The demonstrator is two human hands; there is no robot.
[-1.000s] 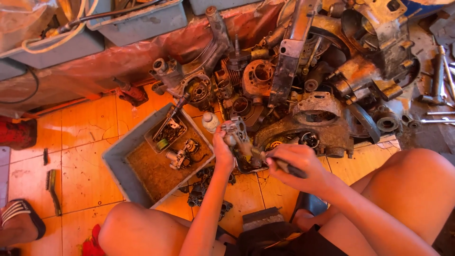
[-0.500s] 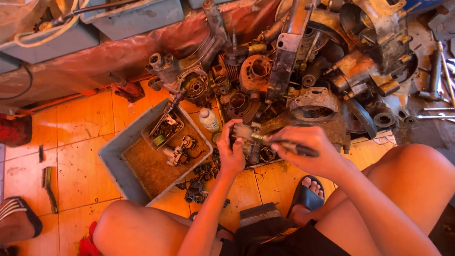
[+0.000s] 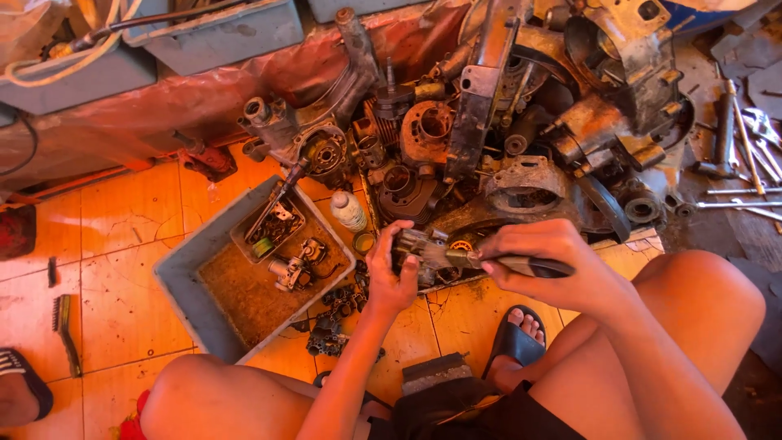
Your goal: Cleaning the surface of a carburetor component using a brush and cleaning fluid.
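Above the orange tiled floor (image 3: 147, 236), between the knees, a small grimy metal engine part (image 3: 417, 247), seemingly a carburettor body, is held by the left hand (image 3: 389, 275). The fingers are curled closed around its left side, and much of the part is hidden by them; its exact form cannot be made out. A dark-handled tool (image 3: 521, 265) is gripped by the right hand (image 3: 542, 261), fingers closed tight on the handle, with the brass-coloured tip laid against the part. The tool's working end is too small to identify.

Just left of the hands, a grey plastic tray (image 3: 181, 277) is seen, with a rusty-brown bottom, a smaller inner tray of small pieces (image 3: 273, 228) and a loose metal assembly (image 3: 295, 269). A small white bottle (image 3: 349, 210) stands by the tray's far corner. Dark small parts (image 3: 334, 318) lie on the tiles just outside the tray's near edge; their kind cannot be told.

Beyond the hands, a heap of dismantled engine casings and cylinders (image 3: 505, 122) is piled, the top cut off by the frame. Long metal tools (image 3: 745, 155) lie at the right edge, partly cut off. A wire brush (image 3: 67, 330) lies at the far left. A black sandal (image 3: 515, 342) is worn on the foot below the right hand.
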